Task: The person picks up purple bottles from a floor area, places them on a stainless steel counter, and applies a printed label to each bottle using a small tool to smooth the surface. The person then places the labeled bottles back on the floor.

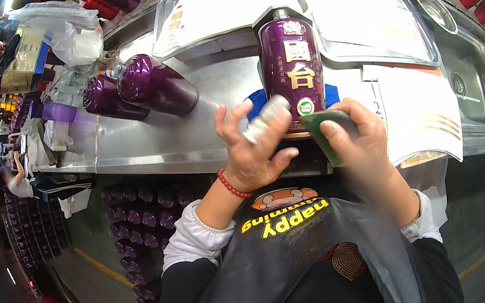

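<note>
A glossy purple bottle (279,65) with gold lettering and a round green-and-white emblem lies on a blue cloth (331,94), its neck pointing away from me. My left hand (254,150) is just left of the bottle's near end, fingers apart and holding nothing. White wrapping covers one or more of its fingers, and a red bead bracelet circles the wrist. Between thumb and fingers, my right hand (363,134) grips a flat dark green scraper (320,133). The scraper's corner is at the bottle's lower right; whether it touches the surface I cannot tell.
Two plain purple bottles (163,86) lie on the steel counter (223,77) at left. White sheets (418,113) overlap a tray (429,44) on the right, beside a steel sink (480,104). Racked purple bottles (140,219) stand below left. A person (19,183) is far left.
</note>
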Motion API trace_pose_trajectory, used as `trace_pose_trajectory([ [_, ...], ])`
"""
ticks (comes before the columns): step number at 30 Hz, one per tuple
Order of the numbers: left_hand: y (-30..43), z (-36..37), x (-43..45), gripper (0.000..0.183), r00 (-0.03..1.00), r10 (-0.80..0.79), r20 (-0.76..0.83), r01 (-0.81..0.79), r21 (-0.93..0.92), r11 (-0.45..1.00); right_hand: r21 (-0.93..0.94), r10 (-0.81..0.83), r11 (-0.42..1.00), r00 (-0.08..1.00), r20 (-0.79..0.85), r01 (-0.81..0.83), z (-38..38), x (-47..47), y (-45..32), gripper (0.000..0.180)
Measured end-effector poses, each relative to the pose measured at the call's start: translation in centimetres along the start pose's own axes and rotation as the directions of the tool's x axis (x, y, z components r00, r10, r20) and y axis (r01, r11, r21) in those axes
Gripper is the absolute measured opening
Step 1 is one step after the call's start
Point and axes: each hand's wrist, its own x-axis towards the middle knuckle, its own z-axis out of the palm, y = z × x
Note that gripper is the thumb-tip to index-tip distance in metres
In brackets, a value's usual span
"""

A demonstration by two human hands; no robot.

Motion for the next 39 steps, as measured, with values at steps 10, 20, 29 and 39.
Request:
trace_pose_trajectory([
  [10,-0.3,-1.3,5.1,0.029,0.898,0.404,0.176,-0.424,0.095,0.901,0.42,0.428,0.816,0.903,0.024,-0.398,-0.8,-0.9,2.7,0.017],
  [20,-0.7,0.3,0.5,0.072,0.999,-0.053,0.007,0.053,-0.035,0.998,-0.28,-0.386,0.886,0.922,-0.007,0.369,-1.1,1.6,1.4,0.023],
  [29,-1.3,-1.5,3.3,0.071,0.983,0.082,0.163,-0.074,-0.053,0.996,-0.207,-0.146,0.968,0.989,0.01,0.145,-2.7,7.1,0.1,0.013],
  [39,-6.1,1.1,10.0,0.057,0.992,0.082,0.094,-0.069,-0.134,0.989,-0.058,-0.057,0.997,0.997,-0.057,0.054,-2.7,1.4,3.1,0.042],
])
